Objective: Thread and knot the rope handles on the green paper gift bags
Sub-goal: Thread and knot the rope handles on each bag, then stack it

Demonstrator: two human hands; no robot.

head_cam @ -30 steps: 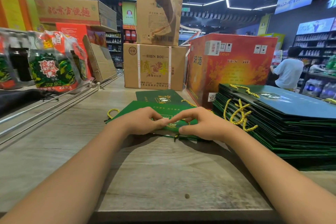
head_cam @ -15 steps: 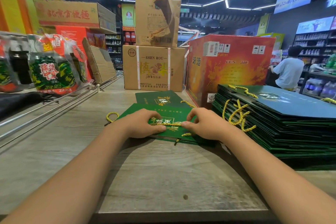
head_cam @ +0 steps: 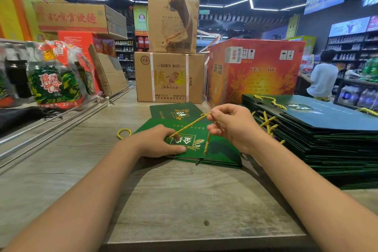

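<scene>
Rope (head_cam: 189, 126), gold and twisted, runs taut between the two hands above a flat green gift bag (head_cam: 216, 148). The right hand (head_cam: 232, 127) is lifted off the bag, its fingers (head_cam: 213, 115) curled and pinching the upper end of the rope, while a short loose tail hangs down from that hand onto the bag's face. The left hand (head_cam: 157, 142) lies on the near left part of the bag, fingers bent and closed on the rope's lower end right at the gold printed logo, thumb along the bag's front edge. A second loop of gold cord (head_cam: 123, 133) sticks out from under the bag just beyond the left hand.

The bag lies on a pale wood-grain desk (head_cam: 173, 200). Behind the bag, partly covered by it, lies another green bag (head_cam: 173, 110) of the same print. To the right of the bag, close beside it, rises a tall stack of flat green bags (head_cam: 327, 135) with gold handles showing at its top and side. Behind the bag stand a brown carton (head_cam: 169, 76) marked SHEN ROU with a torn carton (head_cam: 172, 21) on top, and a red carton (head_cam: 255, 71) next to them. Far left of the bag sit plastic-wrapped packages (head_cam: 53, 86). Far right, beyond the stack, a person in a white shirt (head_cam: 323, 77) faces the shop shelves.
</scene>
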